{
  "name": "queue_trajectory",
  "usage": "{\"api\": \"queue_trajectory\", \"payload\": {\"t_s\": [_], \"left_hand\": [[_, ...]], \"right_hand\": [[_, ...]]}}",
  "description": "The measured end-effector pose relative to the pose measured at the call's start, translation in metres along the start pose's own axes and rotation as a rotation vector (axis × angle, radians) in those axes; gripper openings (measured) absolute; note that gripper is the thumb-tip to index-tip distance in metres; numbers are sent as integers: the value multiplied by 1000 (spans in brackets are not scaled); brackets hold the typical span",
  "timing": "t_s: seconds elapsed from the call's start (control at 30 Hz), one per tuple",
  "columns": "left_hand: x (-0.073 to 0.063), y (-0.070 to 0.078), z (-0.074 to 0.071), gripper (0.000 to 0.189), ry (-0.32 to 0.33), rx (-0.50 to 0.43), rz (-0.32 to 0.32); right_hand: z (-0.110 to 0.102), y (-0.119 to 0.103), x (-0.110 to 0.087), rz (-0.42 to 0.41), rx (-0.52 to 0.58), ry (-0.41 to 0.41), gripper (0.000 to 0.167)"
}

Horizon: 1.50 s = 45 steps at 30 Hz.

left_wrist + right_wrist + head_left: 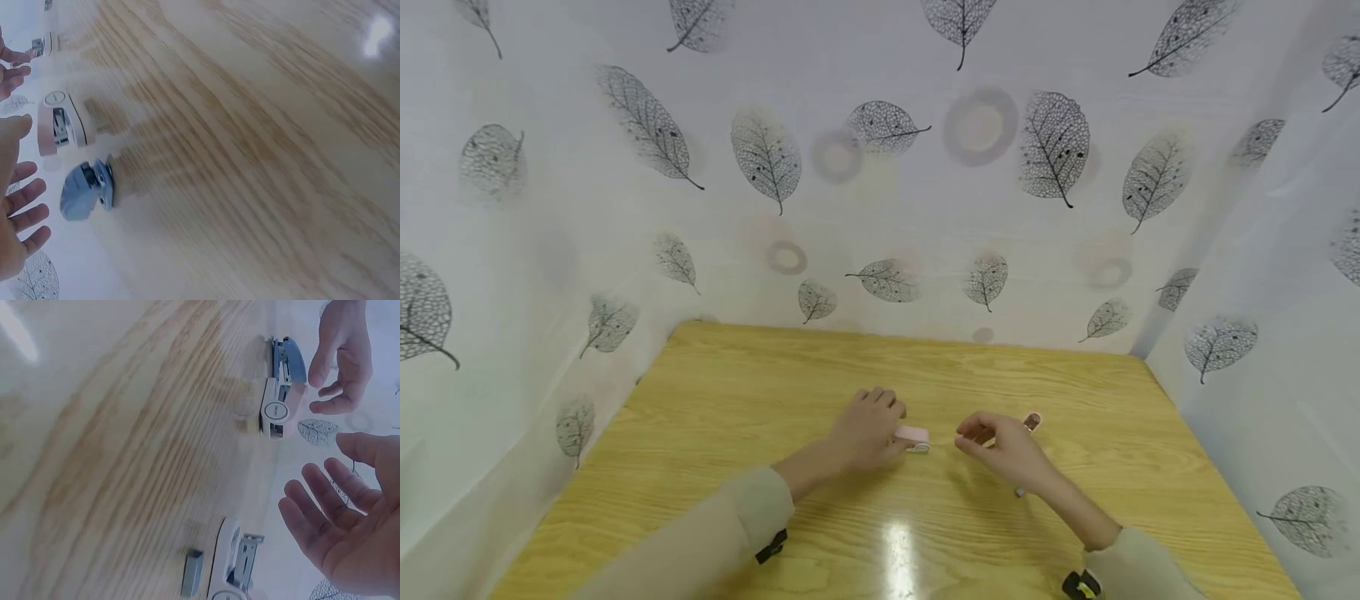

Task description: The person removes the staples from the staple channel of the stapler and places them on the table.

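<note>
A small pink-and-white stapler (913, 434) lies on the wooden table just beside my left hand (867, 429). Beyond it in the left wrist view is a blue-grey stapler (81, 190), near the loosely spread fingers of that hand; the hand hides it in the head view. My right hand (1003, 447) hovers over the table with relaxed fingers and nothing in them. Partly behind it lies another pink-and-white stapler (1033, 421), whose metal magazine (245, 562) shows in the right wrist view. Beside this one is a small grey bar (192, 573), resembling a staple strip.
The wood-grain table (760, 367) is enclosed by white curtains (880, 200) printed with grey leaves. Dark wrist straps (772, 547) show at the cuffs. A bright glare lies on the table's near middle.
</note>
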State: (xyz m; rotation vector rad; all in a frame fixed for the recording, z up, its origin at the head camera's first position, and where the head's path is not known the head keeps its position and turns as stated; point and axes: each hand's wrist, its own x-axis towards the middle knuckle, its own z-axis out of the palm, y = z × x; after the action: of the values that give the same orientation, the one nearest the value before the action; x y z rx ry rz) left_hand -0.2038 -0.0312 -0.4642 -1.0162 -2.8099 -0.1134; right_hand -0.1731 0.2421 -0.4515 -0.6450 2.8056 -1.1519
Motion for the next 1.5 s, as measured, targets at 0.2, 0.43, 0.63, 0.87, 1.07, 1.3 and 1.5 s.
{"api": "queue_trajectory", "payload": {"t_s": [0.2, 0.43, 0.63, 0.87, 1.07, 1.3, 1.5], "left_hand": [[-11, -16, -3, 47, 17, -3, 10], [-15, -21, 2, 43, 34, -19, 43], [-17, -23, 10, 39, 13, 7, 43], [-17, -22, 17, 34, 27, 19, 60], [-15, -19, 19, 30, 59, 38, 69], [-15, -14, 25, 27, 111, 57, 119], [-10, -4, 26, 29, 86, 76, 130]], "right_hand": [[17, -8, 19, -55, -133, 1, 22], [35, -13, 32, -111, -324, -30, 30], [46, -11, 40, -236, -464, -75, 34], [50, -9, 43, -317, -576, -66, 31], [49, -7, 44, -347, -587, -66, 30], [43, -1, 43, -392, -572, -91, 26], [32, 2, 39, -406, -560, -123, 26]]}}
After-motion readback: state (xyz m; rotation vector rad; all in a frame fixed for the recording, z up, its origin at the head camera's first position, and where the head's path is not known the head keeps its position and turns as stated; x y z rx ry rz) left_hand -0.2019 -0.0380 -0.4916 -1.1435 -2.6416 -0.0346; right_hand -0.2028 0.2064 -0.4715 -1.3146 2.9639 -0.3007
